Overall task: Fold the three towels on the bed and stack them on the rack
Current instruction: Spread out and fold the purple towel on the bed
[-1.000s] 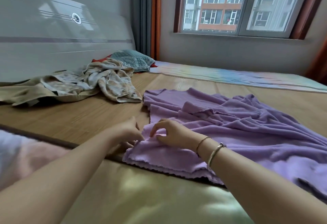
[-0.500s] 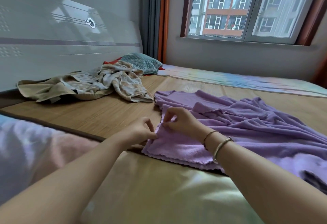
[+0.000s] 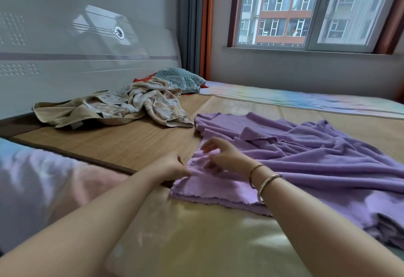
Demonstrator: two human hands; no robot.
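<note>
Left arm: bare forearm reaching in from the lower left, angled up and to the right.
Left hand [image 3: 172, 166]: knuckles up, fingers curled with the tips pinched together at its right side.
Right arm: bare forearm coming in from the lower right, angled up and to the left, with two bangles at the wrist.
Right hand [image 3: 223, 155]: raised a little, fingers spread and loosely bent, pointing left, blurred.
Spacing: the two hands are just beside each other.

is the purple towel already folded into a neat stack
No, the purple towel lies spread out and rumpled across the bed, with only its near corner under the hands.
</note>
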